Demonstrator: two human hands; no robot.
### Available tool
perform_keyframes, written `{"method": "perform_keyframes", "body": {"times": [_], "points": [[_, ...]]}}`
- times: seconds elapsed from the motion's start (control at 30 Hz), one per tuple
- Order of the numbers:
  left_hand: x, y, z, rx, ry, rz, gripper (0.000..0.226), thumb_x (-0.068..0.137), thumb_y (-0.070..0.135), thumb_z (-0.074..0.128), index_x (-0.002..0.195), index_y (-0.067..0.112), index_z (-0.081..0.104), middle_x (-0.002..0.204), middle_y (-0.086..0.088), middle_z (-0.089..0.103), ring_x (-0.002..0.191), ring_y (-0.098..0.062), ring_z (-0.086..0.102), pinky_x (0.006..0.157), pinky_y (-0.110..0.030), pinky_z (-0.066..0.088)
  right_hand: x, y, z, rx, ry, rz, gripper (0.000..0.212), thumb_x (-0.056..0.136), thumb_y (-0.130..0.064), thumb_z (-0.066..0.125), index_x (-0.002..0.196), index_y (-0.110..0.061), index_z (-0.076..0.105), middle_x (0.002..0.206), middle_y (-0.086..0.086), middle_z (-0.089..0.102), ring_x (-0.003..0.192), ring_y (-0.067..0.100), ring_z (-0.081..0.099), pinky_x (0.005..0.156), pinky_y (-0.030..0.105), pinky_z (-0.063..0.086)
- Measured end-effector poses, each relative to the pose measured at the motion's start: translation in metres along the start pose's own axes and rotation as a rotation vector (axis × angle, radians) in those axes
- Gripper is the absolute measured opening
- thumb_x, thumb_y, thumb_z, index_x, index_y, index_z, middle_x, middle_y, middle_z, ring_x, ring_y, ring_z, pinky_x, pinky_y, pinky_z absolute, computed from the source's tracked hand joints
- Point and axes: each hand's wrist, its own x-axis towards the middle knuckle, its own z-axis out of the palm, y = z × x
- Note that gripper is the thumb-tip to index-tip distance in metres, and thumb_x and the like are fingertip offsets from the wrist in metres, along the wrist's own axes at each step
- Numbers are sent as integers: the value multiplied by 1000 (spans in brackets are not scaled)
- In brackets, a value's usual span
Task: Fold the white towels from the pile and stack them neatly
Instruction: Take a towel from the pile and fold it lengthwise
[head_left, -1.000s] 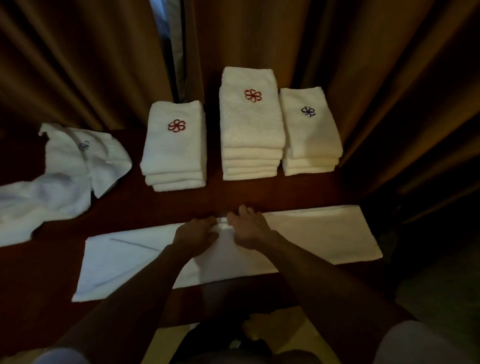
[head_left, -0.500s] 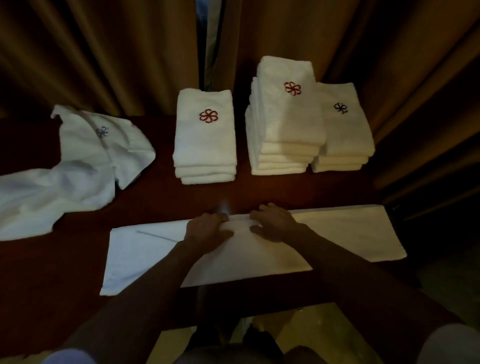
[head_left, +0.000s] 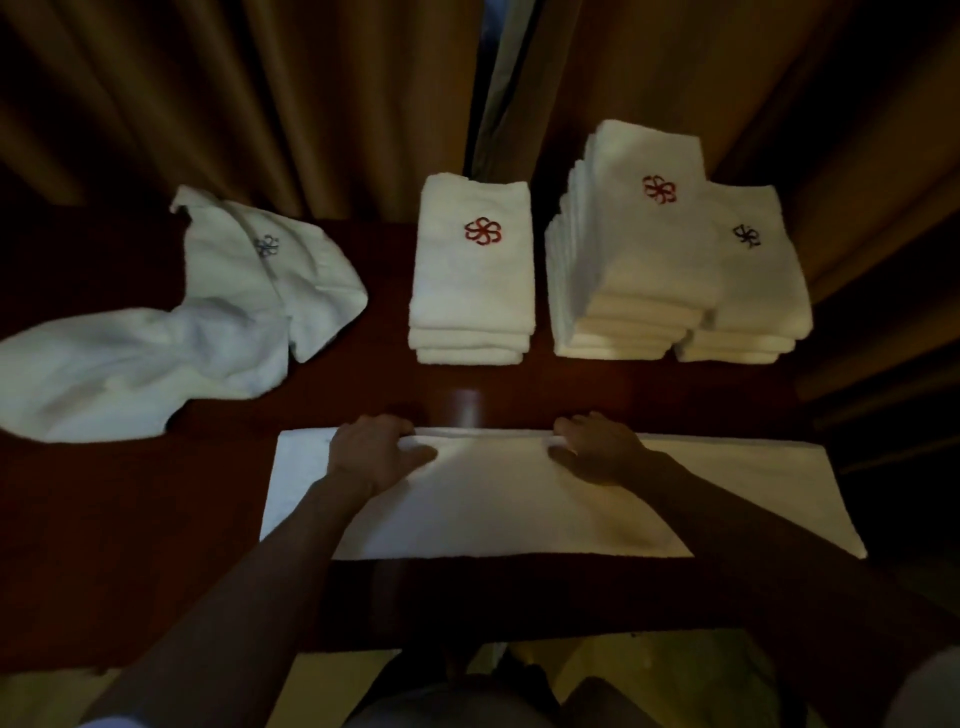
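A long white towel (head_left: 498, 512), folded into a strip, lies flat across the near part of the dark red table (head_left: 130, 525). My left hand (head_left: 374, 452) grips its far edge left of centre, fingers curled over the edge and thumb on top. My right hand (head_left: 597, 449) grips the same edge further right in the same way. A loose pile of unfolded white towels (head_left: 156, 353) lies at the left. Three folded stacks stand at the back: a low one with a red emblem (head_left: 472, 291), a taller one with a red emblem (head_left: 639, 275), and one with a dark emblem (head_left: 758, 296).
Brown curtains (head_left: 260, 104) hang right behind the table, with a narrow gap (head_left: 493, 78) above the stacks. The table's near edge runs just below the towel. The towel's right end reaches the table's right edge.
My hands, close together at the middle of the towel's far edge, have slid apart along it, the left one leftward and the right one rightward. The towel lies flatter.
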Motion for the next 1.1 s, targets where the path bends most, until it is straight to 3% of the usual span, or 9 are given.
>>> {"method": "perform_keyframes", "body": {"times": [0.23, 0.33, 0.47, 0.57, 0.63, 0.8, 0.9, 1.0, 1.1], "points": [[-17, -49, -28, 38, 27, 17, 82, 58, 84, 36, 94, 21, 74, 102, -5, 65, 102, -27, 57, 84, -38, 47, 8, 0, -6, -87, -85, 6, 42, 102, -46, 37, 134, -21, 42, 137, 8, 51, 127, 30, 45, 102, 45, 41], [-23, -61, -42, 6, 51, -22, 64, 64, 77, 49, 90, 22, 68, 101, -4, 60, 101, -27, 54, 84, -39, 45, 12, -4, -10, -90, -134, 8, 47, 103, -48, 34, 139, -19, 39, 142, 10, 47, 129, 31, 44, 104, 45, 41], [-25, -73, -51, -93, 78, -34, 47, 67, 76, 47, 65, 29, 46, 72, 7, 52, 80, -26, 60, 68, -35, 44, 12, -4, -9, -66, -138, 50, 54, 103, -50, 34, 146, -18, 34, 150, 10, 40, 136, 32, 38, 108, 44, 37], [-28, -82, -47, -97, 179, -95, 24, 83, 52, 66, 81, 29, 61, 84, 2, 65, 86, -24, 62, 68, -32, 42, 10, -4, -4, -29, -82, 71, 52, 102, -51, 36, 141, -17, 39, 145, 9, 46, 132, 31, 43, 106, 45, 39], [-32, -89, -44, -110, 246, -149, 16, 85, 43, 69, 86, 27, 66, 90, -2, 69, 88, -25, 63, 69, -31, 43, 8, -4, -2, -3, -35, 65, 48, 102, -51, 39, 133, -16, 45, 136, 9, 52, 125, 30, 48, 101, 44, 42], [-38, -105, -35, -136, 279, -241, 21, 89, 42, 65, 82, 23, 65, 82, -5, 68, 84, -28, 65, 64, -30, 41, -1, -3, 7, 214, 132, 101, 32, 96, -50, 54, 101, -19, 46, 95, 2, 56, 99, 28, 61, 76, 33, 42], [-36, -105, -27, -153, 334, -291, 28, 91, 45, 62, 93, 18, 67, 91, -9, 69, 90, -33, 64, 68, -32, 42, -6, -7, 8, 133, 183, 209, 41, 93, -62, 49, 104, -23, 50, 99, 0, 57, 104, 27, 60, 91, 40, 45], [-33, -96, -21, -168, 347, -427, 38, 95, 47, 53, 105, 12, 65, 103, -16, 68, 97, -39, 62, 77, -40, 47, -11, -10, 11, 36, 232, 322, 53, 89, -72, 45, 108, -24, 55, 107, -1, 63, 108, 26, 59, 100, 44, 39], [-34, -76, -18, 114, 480, -409, 39, 88, 34, 63, 112, 4, 58, 111, -24, 60, 104, -43, 53, 86, -49, 41, -13, -12, 16, 22, 278, 350, 56, 87, -76, 43, 107, -25, 57, 107, -1, 65, 105, 24, 59, 97, 42, 37]]}}
